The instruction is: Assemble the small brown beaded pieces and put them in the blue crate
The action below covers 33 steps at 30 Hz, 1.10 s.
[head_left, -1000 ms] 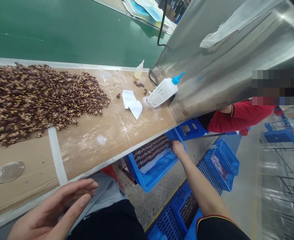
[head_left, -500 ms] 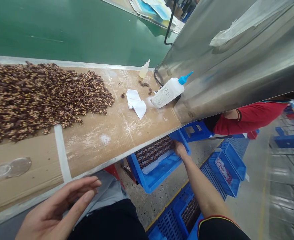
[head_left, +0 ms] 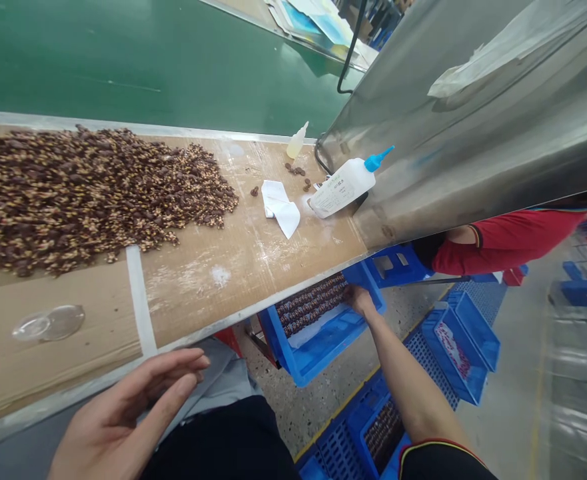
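My left hand [head_left: 138, 413] hovers below the table's front edge, fingers loosely curved and thumb apart, with nothing in it. Reaching down into a blue plastic bin [head_left: 318, 363], my right hand [head_left: 360, 301] has its fingers bent together at the right end of the rows of small dark brown pieces [head_left: 310, 307]. What those fingertips hold, if anything, is too small to make out. The rows lie side by side above a white sheet [head_left: 318, 327] in the bin. On the table at left spreads a large heap of brown and yellowish pieces [head_left: 88, 200].
A white bottle with a blue nozzle [head_left: 343, 189] leans by a metal housing [head_left: 423, 153]. Nearby are a small dropper bottle [head_left: 297, 141], folded white paper [head_left: 280, 208] and clear round lids [head_left: 48, 323]. More blue bins [head_left: 460, 347] stand on the floor; a person in a red sleeve [head_left: 508, 240] is beyond.
The view has shifted a little, so the table things sit slightly farther right. My right hand stays at the same end of the rows; my left hand keeps its loose curve.
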{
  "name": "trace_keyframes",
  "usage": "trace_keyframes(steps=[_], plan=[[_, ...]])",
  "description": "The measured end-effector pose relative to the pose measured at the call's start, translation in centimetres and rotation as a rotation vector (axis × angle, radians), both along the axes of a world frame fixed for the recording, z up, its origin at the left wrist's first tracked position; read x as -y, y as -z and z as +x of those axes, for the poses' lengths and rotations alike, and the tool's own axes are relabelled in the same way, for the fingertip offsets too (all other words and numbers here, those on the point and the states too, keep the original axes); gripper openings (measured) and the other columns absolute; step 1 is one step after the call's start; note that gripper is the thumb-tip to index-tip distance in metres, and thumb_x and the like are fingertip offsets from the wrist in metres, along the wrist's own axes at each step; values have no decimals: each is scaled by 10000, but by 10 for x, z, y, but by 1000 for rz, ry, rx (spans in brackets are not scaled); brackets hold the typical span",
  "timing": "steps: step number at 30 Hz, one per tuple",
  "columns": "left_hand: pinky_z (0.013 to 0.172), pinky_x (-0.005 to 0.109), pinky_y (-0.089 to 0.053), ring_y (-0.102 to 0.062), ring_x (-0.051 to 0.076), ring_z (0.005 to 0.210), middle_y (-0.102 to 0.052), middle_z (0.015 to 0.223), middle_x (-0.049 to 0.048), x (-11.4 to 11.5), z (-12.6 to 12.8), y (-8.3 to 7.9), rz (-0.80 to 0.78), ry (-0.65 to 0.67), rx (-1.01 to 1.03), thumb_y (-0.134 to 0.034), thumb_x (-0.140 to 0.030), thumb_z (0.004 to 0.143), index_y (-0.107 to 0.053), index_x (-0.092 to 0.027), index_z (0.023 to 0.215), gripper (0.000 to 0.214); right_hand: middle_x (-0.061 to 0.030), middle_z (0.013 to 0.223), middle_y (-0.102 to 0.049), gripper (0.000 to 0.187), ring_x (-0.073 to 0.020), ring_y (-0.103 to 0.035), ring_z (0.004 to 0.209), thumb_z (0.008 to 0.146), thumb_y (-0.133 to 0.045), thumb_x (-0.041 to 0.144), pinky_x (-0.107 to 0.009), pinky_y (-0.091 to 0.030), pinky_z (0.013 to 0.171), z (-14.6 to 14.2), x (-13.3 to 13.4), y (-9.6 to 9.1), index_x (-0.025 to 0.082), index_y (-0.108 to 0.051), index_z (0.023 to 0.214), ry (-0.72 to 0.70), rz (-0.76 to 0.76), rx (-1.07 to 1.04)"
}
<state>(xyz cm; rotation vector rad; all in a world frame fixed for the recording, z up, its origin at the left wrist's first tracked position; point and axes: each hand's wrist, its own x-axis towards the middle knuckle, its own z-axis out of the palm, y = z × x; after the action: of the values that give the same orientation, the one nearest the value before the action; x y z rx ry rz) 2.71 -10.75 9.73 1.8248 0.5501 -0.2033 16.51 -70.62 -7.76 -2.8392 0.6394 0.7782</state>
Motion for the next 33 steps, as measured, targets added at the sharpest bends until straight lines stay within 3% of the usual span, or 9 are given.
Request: trace_keyframes(steps=[6, 9, 11, 14, 17, 20, 24, 28, 33], plan=[[994, 243, -735, -933, 291, 1119, -959, 1199, 60, -4, -5, -4, -209, 51, -28, -922, -724, 940, -971, -327, 1136, 445, -48, 1100, -820, 375, -251, -814, 1006, 1150, -841, 575, -445, -694, 982, -1, -34, -43, 203, -796, 1149, 31, 72, 145], [999, 254, -725, -921, 272, 1084, -955, 1153, 57, -3, -7, -7, -253, 3, 9, -909, -632, 981, -971, -325, 1142, 353, -67, 793, -788, 470, -299, -806, 746, 1138, -718, 634, -438, -675, 796, -7, -50, -84, 250, -741, 869, 56, 147, 256], [981, 270, -727, -912, 272, 1068, -951, 1144, 59, -3, -9, -7, -264, -11, 29, -894, -593, 997, -970, -323, 1138, 314, -103, 774, -810, 541, -328, -802, 674, 1120, -608, 725, -435, -661, 686, -9, -72, -118, 271, -745, 861, 62, 223, 345], [995, 265, -718, -907, 257, 1070, -948, 1157, 59, -4, -12, -4, -278, -14, 35, -864, -575, 1023, -968, -321, 1154, 304, -88, 892, -859, 534, -291, -819, 761, 1078, -705, 777, -376, -675, 747, -5, -142, -170, 262, -805, 982, -4, 436, 568], [998, 273, -725, -910, 265, 1080, -949, 1165, 66, -8, -17, -3, -278, -14, 39, -865, -592, 1022, -966, -314, 1161, 327, -48, 927, -866, 363, -254, -813, 838, 1111, -770, 607, -354, -658, 830, 22, -250, -200, 259, -841, 1037, -280, 659, 655], [997, 284, -736, -914, 285, 1109, -953, 1167, 64, -17, -25, -7, -252, -34, 55, -883, -629, 1000, -966, -320, 1159, 357, -85, 1142, -901, 269, -271, -835, 980, 1106, -684, 472, -397, -672, 919, 68, -346, -198, 254, -834, 1145, -517, 686, 663], [1036, 311, -741, -917, 305, 1106, -959, 1153, 52, -42, -44, -12, -159, -160, 72, -904, -686, 964, -969, -330, 1126, 396, -94, 1130, -892, 176, -295, -823, 1018, 1034, -738, 399, -439, -640, 977, 121, -410, -182, 265, -808, 1124, -582, 581, 632], [1027, 292, -734, -923, 292, 1072, -961, 1122, 55, -74, -76, -8, -117, -364, 83, -902, -694, 970, -969, -318, 1122, 411, -78, 919, -877, 96, -318, -815, 887, 886, -765, 385, -446, -614, 879, 136, -424, -188, 291, -769, 905, -619, 517, 569], [917, 302, -756, -924, 278, 978, -959, 1105, 99, -131, -126, -17, -27, -595, 199, -910, -616, 993, -974, -267, 1131, 381, -122, 896, -889, 242, -435, -827, 791, 792, -794, 628, -551, -605, 697, 144, -395, -182, 394, -832, 839, -664, 470, 540]])
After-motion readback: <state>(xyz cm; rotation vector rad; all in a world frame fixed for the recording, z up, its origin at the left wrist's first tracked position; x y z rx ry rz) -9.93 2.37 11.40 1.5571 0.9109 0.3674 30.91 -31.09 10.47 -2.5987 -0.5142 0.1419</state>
